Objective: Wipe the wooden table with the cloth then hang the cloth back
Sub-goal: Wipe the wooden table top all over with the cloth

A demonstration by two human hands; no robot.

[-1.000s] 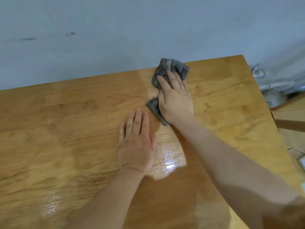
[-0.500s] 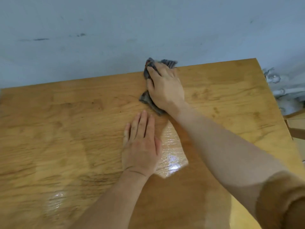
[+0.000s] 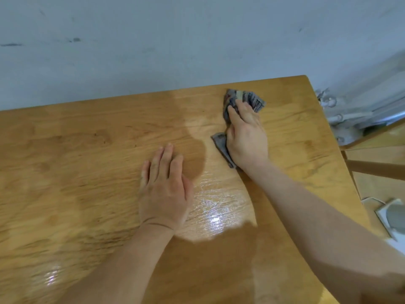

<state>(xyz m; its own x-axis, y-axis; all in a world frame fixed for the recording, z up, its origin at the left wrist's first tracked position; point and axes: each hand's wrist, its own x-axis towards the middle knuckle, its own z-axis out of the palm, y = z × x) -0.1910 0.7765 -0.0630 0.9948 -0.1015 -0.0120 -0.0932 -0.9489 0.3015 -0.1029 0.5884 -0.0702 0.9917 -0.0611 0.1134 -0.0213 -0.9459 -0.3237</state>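
A crumpled grey cloth lies on the glossy wooden table, near its far right corner. My right hand presses down on the cloth and covers its middle, so only the far bunch and a near corner show. Flat on the wood to the left and nearer to me rests my left hand, palm down, fingers together and holding nothing.
A pale wall runs right behind the table's far edge. Past the right edge are light fabric and grey rods, a wooden chair rail, and a white and grey object lower down.
My right hand has slid the cloth back from the far edge and to the right. My left hand stays flat in the same spot on the table.
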